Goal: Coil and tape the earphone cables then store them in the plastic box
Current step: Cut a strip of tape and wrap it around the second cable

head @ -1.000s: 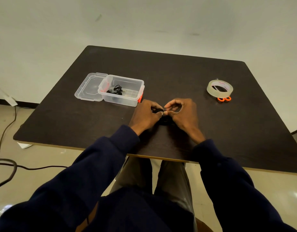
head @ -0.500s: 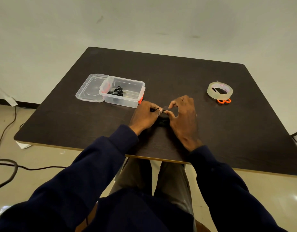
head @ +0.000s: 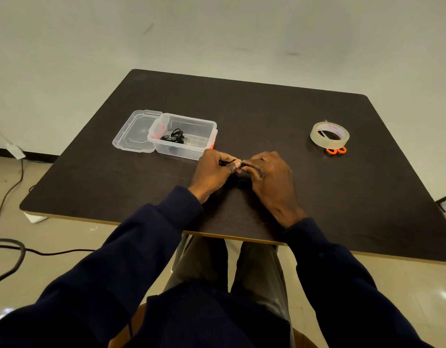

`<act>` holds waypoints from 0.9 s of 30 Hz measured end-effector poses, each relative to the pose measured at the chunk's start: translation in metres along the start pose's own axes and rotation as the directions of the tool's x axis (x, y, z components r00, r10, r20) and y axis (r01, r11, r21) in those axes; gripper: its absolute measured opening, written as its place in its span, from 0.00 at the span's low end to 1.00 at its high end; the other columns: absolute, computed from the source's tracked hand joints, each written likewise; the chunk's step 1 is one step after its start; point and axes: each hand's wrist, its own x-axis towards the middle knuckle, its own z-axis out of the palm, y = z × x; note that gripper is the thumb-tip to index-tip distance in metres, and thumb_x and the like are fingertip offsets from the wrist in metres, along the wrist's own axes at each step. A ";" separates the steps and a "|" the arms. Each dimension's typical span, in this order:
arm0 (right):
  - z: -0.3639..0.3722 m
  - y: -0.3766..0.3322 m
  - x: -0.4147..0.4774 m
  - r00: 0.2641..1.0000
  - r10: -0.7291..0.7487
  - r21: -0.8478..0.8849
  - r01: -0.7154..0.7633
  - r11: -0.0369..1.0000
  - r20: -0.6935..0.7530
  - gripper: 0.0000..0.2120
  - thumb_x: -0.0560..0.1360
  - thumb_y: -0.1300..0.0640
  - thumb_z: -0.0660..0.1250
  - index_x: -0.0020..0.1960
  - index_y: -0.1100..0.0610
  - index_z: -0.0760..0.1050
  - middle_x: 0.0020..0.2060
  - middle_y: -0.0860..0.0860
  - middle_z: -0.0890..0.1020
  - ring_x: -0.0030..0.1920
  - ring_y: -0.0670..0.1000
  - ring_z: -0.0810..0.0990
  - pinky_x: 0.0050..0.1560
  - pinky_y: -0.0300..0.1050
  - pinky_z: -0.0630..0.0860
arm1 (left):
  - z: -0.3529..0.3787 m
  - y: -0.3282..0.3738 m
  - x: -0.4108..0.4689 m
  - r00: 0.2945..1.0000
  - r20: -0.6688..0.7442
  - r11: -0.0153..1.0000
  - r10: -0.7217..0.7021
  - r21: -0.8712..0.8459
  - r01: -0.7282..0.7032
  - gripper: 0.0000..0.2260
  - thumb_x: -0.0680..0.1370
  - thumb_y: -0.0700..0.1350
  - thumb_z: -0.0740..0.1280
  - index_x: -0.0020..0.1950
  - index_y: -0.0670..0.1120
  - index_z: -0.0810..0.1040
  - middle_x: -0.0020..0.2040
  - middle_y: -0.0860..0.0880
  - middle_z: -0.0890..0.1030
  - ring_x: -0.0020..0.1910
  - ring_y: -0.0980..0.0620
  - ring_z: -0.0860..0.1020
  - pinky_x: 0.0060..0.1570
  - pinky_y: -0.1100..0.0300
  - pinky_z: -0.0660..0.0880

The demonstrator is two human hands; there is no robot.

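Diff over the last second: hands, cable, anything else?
The right hand rolled palm-down and closed in over the black earphone cable. The left hand keeps pinching it, and nothing was let go. The plastic box, lid, tape roll and scissors are unmoved.

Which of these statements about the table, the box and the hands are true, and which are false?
1. The plastic box stands open, its lid beside it. True.
2. The box is empty. False: a coiled black earphone cable lies inside.
3. The tape roll lies on the table's right side, next to orange scissors. True.
4. The left hand rests on the lid. False: the left hand and the right hand grip a second cable together, near the box.
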 end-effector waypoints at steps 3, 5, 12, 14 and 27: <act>-0.004 -0.001 0.002 1.000 0.000 0.007 0.000 1.000 0.018 0.12 0.80 0.52 0.68 0.58 0.56 0.84 0.51 0.55 0.85 0.52 0.53 0.80 0.54 0.51 0.79 | -0.003 0.000 -0.002 0.999 0.018 0.999 0.030 0.030 -0.031 0.07 0.79 0.40 0.73 0.56 0.43 0.87 0.49 0.48 0.88 0.51 0.55 0.85 0.57 0.56 0.81; -0.005 0.000 0.004 0.999 -0.012 -0.006 0.012 1.000 0.034 0.09 0.80 0.55 0.70 0.58 0.56 0.83 0.52 0.54 0.84 0.54 0.52 0.79 0.55 0.46 0.77 | -0.005 0.000 -0.002 0.996 0.025 0.994 0.081 0.067 -0.082 0.08 0.79 0.41 0.73 0.56 0.43 0.87 0.50 0.48 0.88 0.50 0.56 0.85 0.55 0.59 0.81; -0.005 0.001 0.010 0.993 -0.055 -0.023 0.058 0.998 0.108 0.09 0.81 0.54 0.67 0.59 0.55 0.80 0.54 0.53 0.81 0.56 0.51 0.75 0.56 0.46 0.74 | -0.013 -0.003 -0.006 0.986 -0.026 0.981 0.163 0.116 -0.159 0.07 0.78 0.43 0.75 0.54 0.45 0.87 0.46 0.50 0.87 0.46 0.59 0.84 0.49 0.64 0.81; -0.006 0.000 0.011 0.991 -0.052 -0.026 0.056 0.998 0.125 0.09 0.81 0.54 0.67 0.59 0.54 0.80 0.53 0.52 0.80 0.54 0.48 0.73 0.54 0.44 0.72 | -0.013 -0.003 -0.007 0.983 -0.026 0.977 0.179 0.120 -0.175 0.07 0.78 0.43 0.75 0.55 0.45 0.87 0.47 0.49 0.87 0.46 0.58 0.84 0.50 0.64 0.81; -0.022 -0.002 0.021 0.979 0.098 0.288 -0.148 0.946 0.181 0.07 0.78 0.57 0.72 0.56 0.53 0.82 0.43 0.45 0.83 0.44 0.42 0.81 0.46 0.36 0.79 | -0.017 0.000 -0.006 0.981 -0.033 0.980 0.192 0.068 -0.189 0.06 0.78 0.43 0.74 0.54 0.44 0.87 0.46 0.51 0.87 0.45 0.61 0.84 0.45 0.69 0.79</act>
